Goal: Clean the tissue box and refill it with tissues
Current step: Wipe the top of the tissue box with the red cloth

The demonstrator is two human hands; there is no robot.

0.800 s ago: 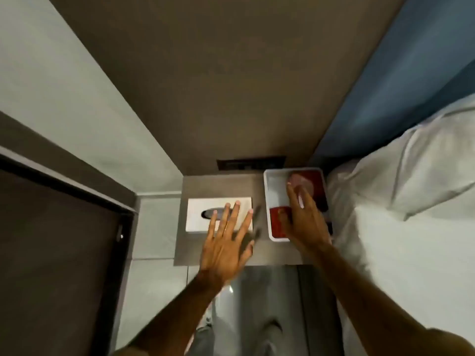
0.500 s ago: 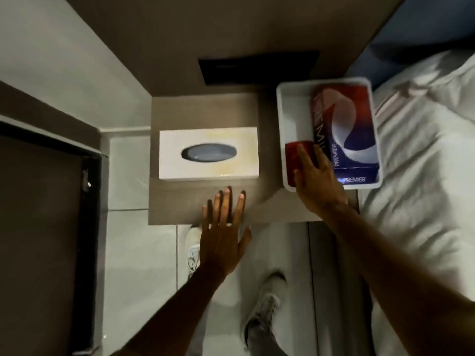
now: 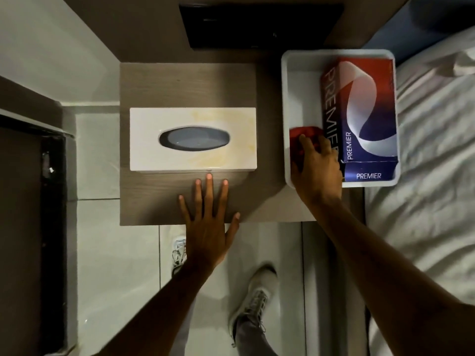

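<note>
1. The white tissue box (image 3: 192, 138) is sat flat in the middle of the wooden surface (image 3: 144, 83), slot up, with yellowish staining seen across its right half, so the cleaning is probably not started yet.
2. The left hand (image 3: 207, 227) is laid flat with fingers spread wide, nothing held, just in front of the box, likely kept there to steady it.
3. The right hand (image 3: 317, 167) is reached into the white tray (image 3: 286, 98) and curled over a red cloth (image 3: 304, 132); whether it's actually gripped can't be told.
4. A PREMIER tissue pack (image 3: 365, 111) is parked in the same tray, presumably for the refill.
</note>
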